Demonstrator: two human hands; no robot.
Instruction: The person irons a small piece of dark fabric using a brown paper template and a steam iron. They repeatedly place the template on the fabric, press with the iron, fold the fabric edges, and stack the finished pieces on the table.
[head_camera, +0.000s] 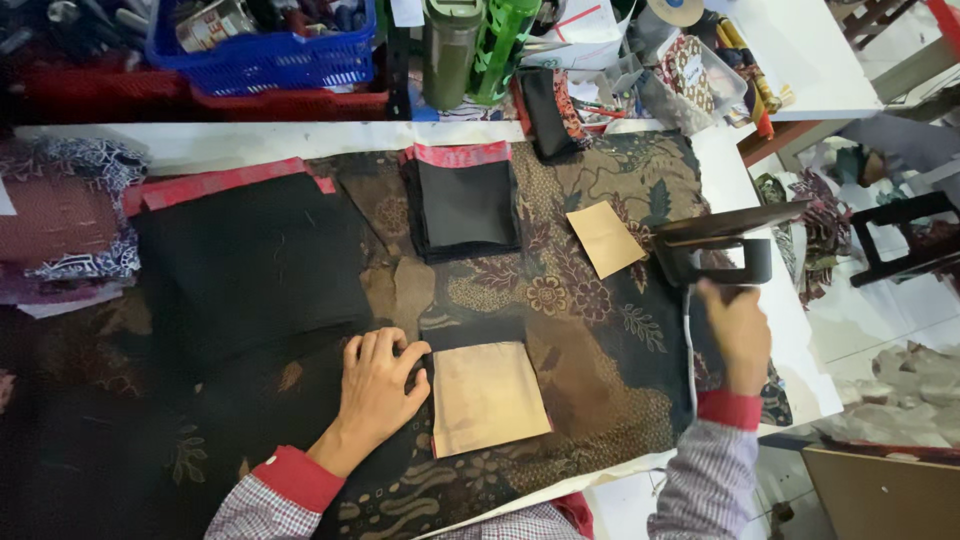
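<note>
far left, a heap of folded patterned cloth (60, 215) sits at the table's edge, and next to it a big sheet of black fabric (250, 265) lies flat with a red strip along its top edge. behind, up on the shelf, there's a blue plastic basket (265, 45) full of odds and ends. the whole worktop is covered with a dark floral batik cloth (590, 330).

the left hand (378, 385) is pressed palm down on the cloth, fingers spread a little and gripping nothing, its fingertips touching the left edge of a tan paper square (488, 397) that lies flat near the front edge of the table, with a dark piece of fabric showing just above it. further back, in the middle, a neat stack of black fabric pieces (465, 205) with a red edge on top sits well apart from the hand. two green bottles (475, 45) stand on the shelf behind it.

to the right, a smaller tan paper piece (606, 238) lies tilted, just beside the clothes iron (722, 245). the right hand (735, 330) is closed around the iron's dark handle, with the iron tipped up near the table's right edge and its cord running down past the wrist
</note>
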